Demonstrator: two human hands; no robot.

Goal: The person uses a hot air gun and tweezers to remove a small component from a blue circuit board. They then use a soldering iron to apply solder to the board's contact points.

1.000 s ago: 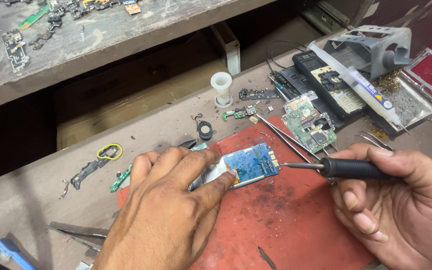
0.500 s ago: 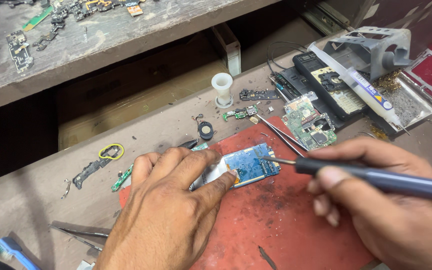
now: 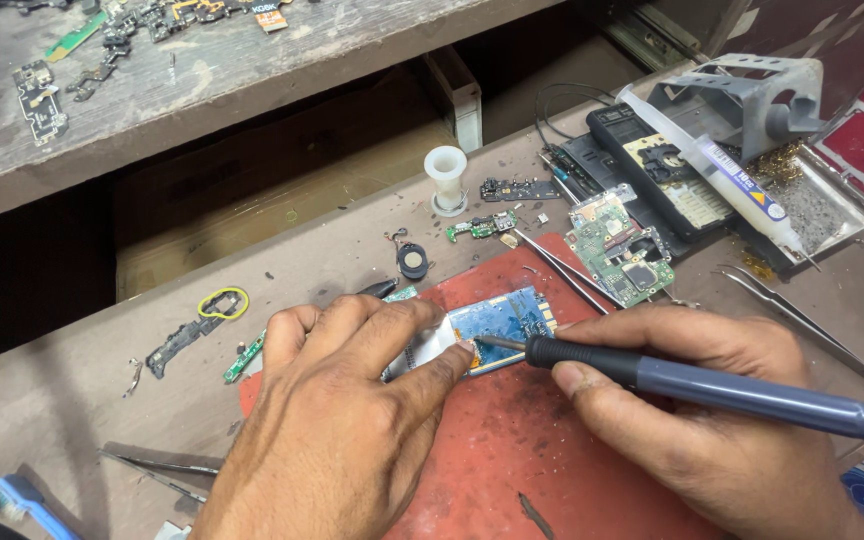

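Workbench (image 3: pixel 352 250) grey and scuffed, red mat (image 3: pixel 512 450) underfoot of blue circuit board (image 3: pixel 502 325), shelf (image 3: pixel 202 100) behind.

Blue circuit board (image 3: pixel 504 322) on red mat (image 3: pixel 522 440).
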